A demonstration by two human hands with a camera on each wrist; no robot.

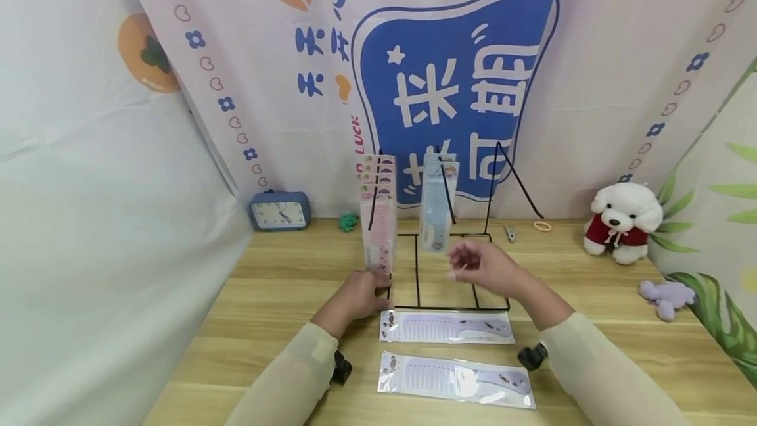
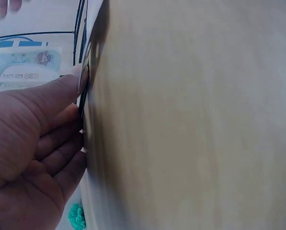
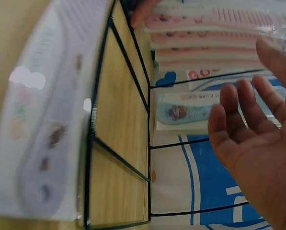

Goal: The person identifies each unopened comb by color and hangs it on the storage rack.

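Note:
A black wire display rack stands on the table with three hooks. Several packaged pink combs hang from its left hook, and packaged light-blue combs from the middle one. My left hand holds the left side of the rack's base, thumb and fingertips at the wire in the left wrist view. Just below and right of the blue combs, my right hand is raised with loosely bent fingers; the right wrist view shows its palm bare. In front of the rack lie two packaged purple combs, one nearer the rack and one closer to me.
At the back left are a blue clock and a green scrunchie. A small clip and a hair tie lie behind the rack's right side. Farther right sit a white plush dog and a purple plush toy.

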